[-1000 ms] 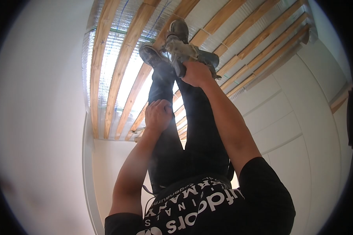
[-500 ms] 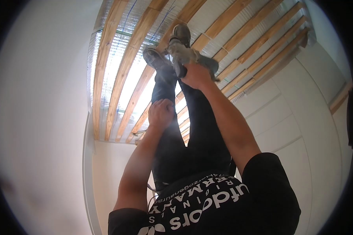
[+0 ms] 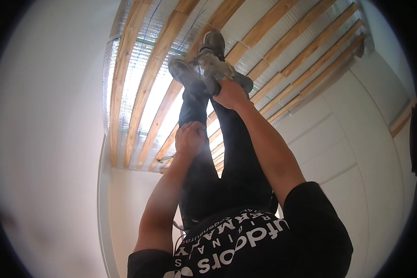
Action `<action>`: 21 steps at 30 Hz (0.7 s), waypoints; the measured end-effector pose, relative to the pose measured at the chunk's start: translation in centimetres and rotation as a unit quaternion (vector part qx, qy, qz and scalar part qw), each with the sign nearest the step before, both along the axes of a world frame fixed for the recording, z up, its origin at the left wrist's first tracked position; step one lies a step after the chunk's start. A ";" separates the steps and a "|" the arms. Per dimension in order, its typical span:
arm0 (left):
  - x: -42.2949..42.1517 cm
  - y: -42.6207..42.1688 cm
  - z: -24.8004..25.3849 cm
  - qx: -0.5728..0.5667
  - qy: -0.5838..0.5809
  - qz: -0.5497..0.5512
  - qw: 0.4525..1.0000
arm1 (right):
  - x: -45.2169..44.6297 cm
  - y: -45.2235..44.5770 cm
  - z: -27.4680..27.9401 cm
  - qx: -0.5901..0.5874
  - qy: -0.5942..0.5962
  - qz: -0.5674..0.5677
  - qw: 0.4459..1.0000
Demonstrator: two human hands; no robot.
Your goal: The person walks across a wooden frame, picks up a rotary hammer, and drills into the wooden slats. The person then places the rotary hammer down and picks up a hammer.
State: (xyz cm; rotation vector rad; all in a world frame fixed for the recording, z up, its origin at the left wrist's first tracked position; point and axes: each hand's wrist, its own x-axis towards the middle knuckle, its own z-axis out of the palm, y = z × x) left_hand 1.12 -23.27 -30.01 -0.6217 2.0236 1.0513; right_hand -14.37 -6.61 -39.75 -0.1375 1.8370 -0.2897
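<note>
My right hand (image 3: 231, 95) is wrapped around a dusty grey power tool (image 3: 214, 69) with dark parts, held in front of my shoes; its exact kind is hard to make out. The tool's front end is blurred against the shoes (image 3: 183, 70) and the wooden battens (image 3: 259, 34). Closed, with the fingers curled in, my left hand (image 3: 190, 139) is in front of my dark trouser leg, near the knee. Whatever it may hold is hidden by the fingers.
Parallel battens run over shiny foil sheeting (image 3: 146, 60) marked with blue lines. A white wall (image 3: 51, 129) stands to the left, with white panels (image 3: 333, 134) to the right. A dark item (image 3: 415, 139) hangs at the far right edge.
The power tool and my right hand have shifted slightly down in the view, toward my body. My left hand has barely moved and stays closed.
</note>
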 end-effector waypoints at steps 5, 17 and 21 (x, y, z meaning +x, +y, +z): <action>0.0 0.2 -0.2 0.000 -0.016 -0.011 1.000 | -0.1 0.6 -0.5 0.000 -0.005 -0.004 1.000; -0.1 -0.1 0.8 -0.019 0.006 -0.025 0.999 | 0.5 0.5 3.6 -0.005 0.003 -0.011 1.000; 0.0 -0.7 0.7 -0.023 0.010 -0.024 0.999 | -0.2 -0.4 4.6 0.005 -0.013 0.022 1.000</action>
